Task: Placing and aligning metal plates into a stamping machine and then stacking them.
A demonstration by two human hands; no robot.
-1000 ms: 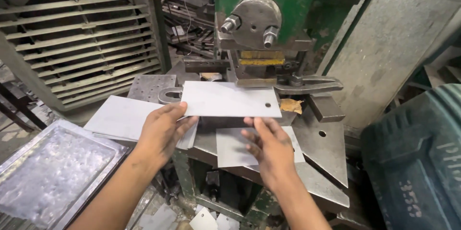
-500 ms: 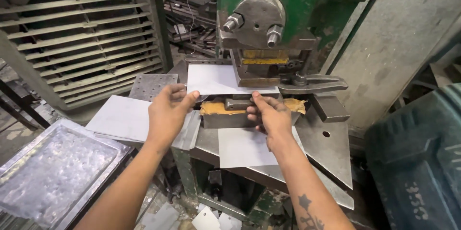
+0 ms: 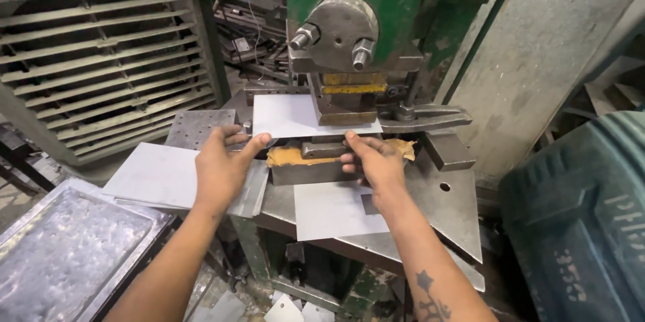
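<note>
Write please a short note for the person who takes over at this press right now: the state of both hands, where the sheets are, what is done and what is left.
Left hand: fingers on the near left edge of the white sheet.
Right hand: fingertips on the sheet's near right edge, above the yellow-smeared die block.
The sheet lies flat on the die, its far part under the press ram.
Stack of blank sheets sits left of the die; another sheet lies on the table in front.
Done: sheet is placed under the ram.
Left: whether it is pressed cannot be told. Both hands are close to the ram.

The sheet [image 3: 289,115] looks like smooth, matt pale metal, the press [image 3: 356,39] is rough steel with chipped green paint, and the tray [image 3: 64,248] is dull, scratched metal.
</note>
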